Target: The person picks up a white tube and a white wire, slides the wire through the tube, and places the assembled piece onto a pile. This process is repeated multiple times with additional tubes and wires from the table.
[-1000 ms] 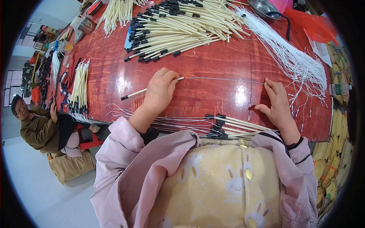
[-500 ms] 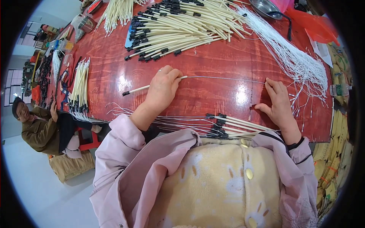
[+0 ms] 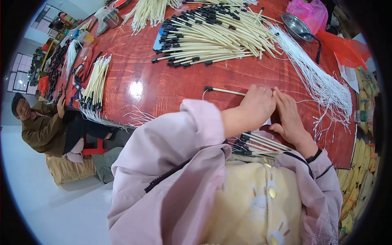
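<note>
A person (image 3: 43,130) in a brown jacket and dark cap sits at the left end of a red wooden table (image 3: 171,85), a red stool (image 3: 94,149) and a brown sack (image 3: 71,169) below that end. At the table's far right corner, a shiny metal bowl (image 3: 295,26) sits beside a pink plastic bag (image 3: 312,14) and near a red one (image 3: 347,47). Past the table's right edge are a clear bottle (image 3: 363,116) and stacked yellowish sacks (image 3: 355,171). A metal cup (image 3: 112,18) stands toward the table's far left; a window (image 3: 22,73) shows well beyond its left side.
</note>
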### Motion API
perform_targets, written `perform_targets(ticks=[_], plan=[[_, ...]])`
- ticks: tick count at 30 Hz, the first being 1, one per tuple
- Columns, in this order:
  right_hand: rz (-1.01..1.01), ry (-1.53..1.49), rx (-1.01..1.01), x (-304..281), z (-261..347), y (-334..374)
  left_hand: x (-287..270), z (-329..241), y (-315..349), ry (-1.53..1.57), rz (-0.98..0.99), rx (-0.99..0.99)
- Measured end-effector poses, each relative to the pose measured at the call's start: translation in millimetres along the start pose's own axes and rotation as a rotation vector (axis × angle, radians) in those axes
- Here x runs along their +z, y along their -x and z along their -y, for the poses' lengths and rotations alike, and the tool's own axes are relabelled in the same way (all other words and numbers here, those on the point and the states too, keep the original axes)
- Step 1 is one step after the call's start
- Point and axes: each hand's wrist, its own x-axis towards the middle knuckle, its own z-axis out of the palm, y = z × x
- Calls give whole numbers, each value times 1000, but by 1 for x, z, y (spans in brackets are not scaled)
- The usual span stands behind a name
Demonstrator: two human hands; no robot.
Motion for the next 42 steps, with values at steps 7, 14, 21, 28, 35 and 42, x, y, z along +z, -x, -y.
perform_targets(ticks=[7,14,21,28,35,42], plan=[[-32,81,12,-2,-15,-5,-57,39,73,-226,-134,-471],[-97,22,-120,-1,4,-52,-7,68,103,-109,-86,-763],[-209,31,-167,10,6,-54,-3,68,102,-179,-116,-704],[-226,33,-122,6,-1,-39,-40,79,110,-40,-155,-826],[-194,42,-29,-11,-25,1,-86,138,200,-340,-312,-1018],[-184,103,-48,-26,-25,42,-89,181,281,-715,-157,-912]])
